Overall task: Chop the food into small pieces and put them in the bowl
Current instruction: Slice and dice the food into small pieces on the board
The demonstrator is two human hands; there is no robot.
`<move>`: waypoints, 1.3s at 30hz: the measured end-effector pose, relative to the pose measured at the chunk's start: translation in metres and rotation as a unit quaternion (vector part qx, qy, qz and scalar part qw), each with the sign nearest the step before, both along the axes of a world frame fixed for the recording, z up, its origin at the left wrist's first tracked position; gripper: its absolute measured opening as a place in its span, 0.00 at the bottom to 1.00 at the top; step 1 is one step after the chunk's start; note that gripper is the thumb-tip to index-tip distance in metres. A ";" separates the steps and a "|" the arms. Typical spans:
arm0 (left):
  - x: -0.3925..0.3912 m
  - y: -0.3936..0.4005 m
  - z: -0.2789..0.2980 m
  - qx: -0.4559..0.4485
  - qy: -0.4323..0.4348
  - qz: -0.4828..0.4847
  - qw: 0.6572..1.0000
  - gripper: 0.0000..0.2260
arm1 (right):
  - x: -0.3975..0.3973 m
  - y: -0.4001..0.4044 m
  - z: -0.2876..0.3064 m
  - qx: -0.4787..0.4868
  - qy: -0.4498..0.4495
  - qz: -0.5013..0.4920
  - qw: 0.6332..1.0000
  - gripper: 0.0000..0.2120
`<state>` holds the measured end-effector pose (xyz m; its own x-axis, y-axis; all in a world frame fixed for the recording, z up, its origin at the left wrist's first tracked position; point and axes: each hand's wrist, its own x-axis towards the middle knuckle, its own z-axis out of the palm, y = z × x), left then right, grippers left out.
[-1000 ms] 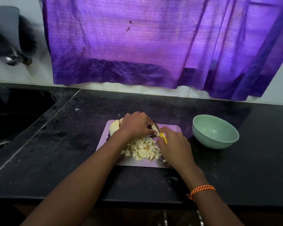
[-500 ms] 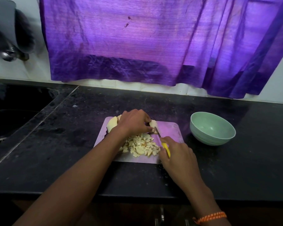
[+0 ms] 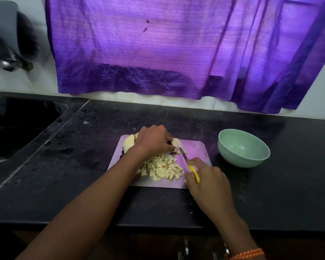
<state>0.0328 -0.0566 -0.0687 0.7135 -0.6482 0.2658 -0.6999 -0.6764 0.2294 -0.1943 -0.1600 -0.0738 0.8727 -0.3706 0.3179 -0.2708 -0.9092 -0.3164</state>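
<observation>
Mid-chop — left hand (image 3: 153, 140) fingers curled, pinning wedge (image 3: 178, 144); right hand (image 3: 207, 180) wrapped round knife (image 3: 189, 163). Next: slice down w/ care, then pile (image 3: 162, 168) to bowl (image 3: 243, 148).

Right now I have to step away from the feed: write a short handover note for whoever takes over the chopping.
Left hand: holds the uncut food piece down at the far side of the cutting board.
Right hand: grip on the yellow-handled knife, blade angled toward the left fingertips.
Larger chunk waits at the board's far left corner.
Done: a pile of small pieces lies mid-board.
Left: chop the remaining chunks, then move everything into the green bowl, which looks empty, to the right of the board.
</observation>
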 end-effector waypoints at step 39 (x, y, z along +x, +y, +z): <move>0.003 -0.003 -0.006 -0.016 0.044 0.023 0.999 0.16 | 0.045 -0.001 -0.004 0.012 -0.006 0.032 0.999 0.15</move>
